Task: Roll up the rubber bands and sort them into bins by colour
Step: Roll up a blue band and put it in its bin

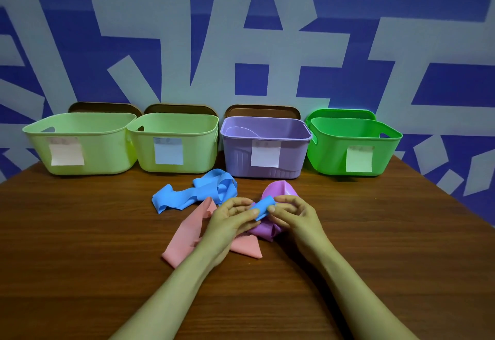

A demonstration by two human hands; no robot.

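- Blue rubber band (263, 207), half rolled, sits pinched between the left hand (232, 215) and right hand (292, 212), just above the bench (80, 232).
- Both hands grasp its ends with their fingertips.
- It looks soft, light and springy; a firm hold on the roll's ends probably stops it unwinding.
- Four bins wait behind, well apart.

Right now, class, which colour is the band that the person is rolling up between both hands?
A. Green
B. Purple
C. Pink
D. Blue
D. The left hand and right hand pinch a small blue roll between their fingertips, while the pink band and purple band lie loose on the table beneath.
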